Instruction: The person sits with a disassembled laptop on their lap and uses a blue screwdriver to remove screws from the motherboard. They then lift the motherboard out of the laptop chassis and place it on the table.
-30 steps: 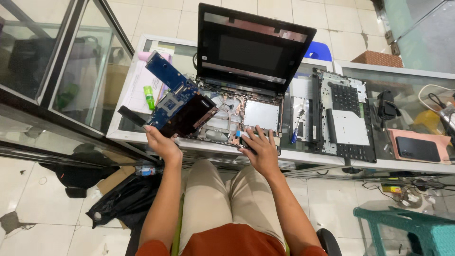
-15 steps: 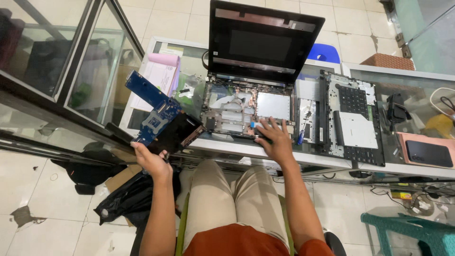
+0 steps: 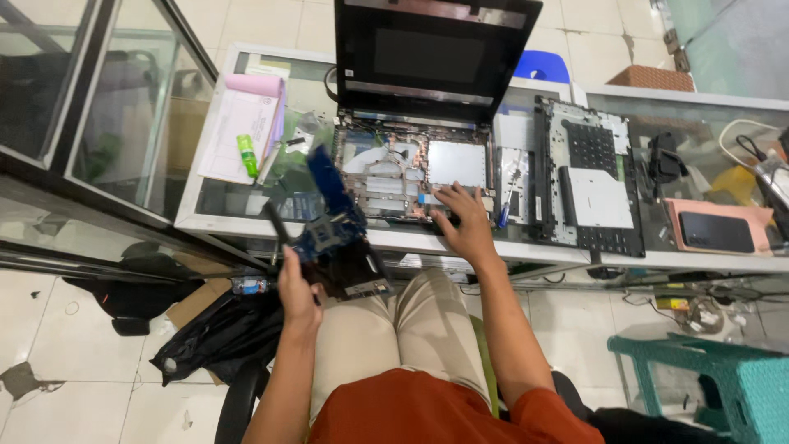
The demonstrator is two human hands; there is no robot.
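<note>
- Far left: glass cabinet [image 3: 99, 107] with a dark frame. Below it, on the tiled floor, a black bag [image 3: 218, 333] lies beside a bit of brown cardboard.
- On the glass counter [image 3: 197, 220]: pink-topped paper pad [image 3: 246, 123], flat and rectangular, with a small green tube [image 3: 247, 156] lying on it. I can't make out any print from here.
- My left hand [image 3: 297, 298] is closed around the lower end of the blue board [image 3: 333, 226], which I hold up over my lap, tilted, with its black part [image 3: 353, 271] hanging lowest. It sits off the counter edge, in front of the open laptop [image 3: 415, 160].
- Risk: I grip the board at one end only. If my hold slips it drops to my knee or the tiles, and the swinging corner could knock the counter rim.
- My right hand [image 3: 464, 222] lies open, fingers spread, on the front edge of the bared laptop base. Leaning on it could press the exposed parts or snag a loose cable.
- A blue-tipped tool [image 3: 503, 215] lies just beside that hand and could roll off.
- Further right: detached keyboard cover [image 3: 592, 185], underside up, grey panel in the middle.
- Then a pink rectangular case holding a dark phone [image 3: 715, 230]; behind them a brown box [image 3: 653, 78].
- Bottom right: teal plastic stool [image 3: 723, 386].
</note>
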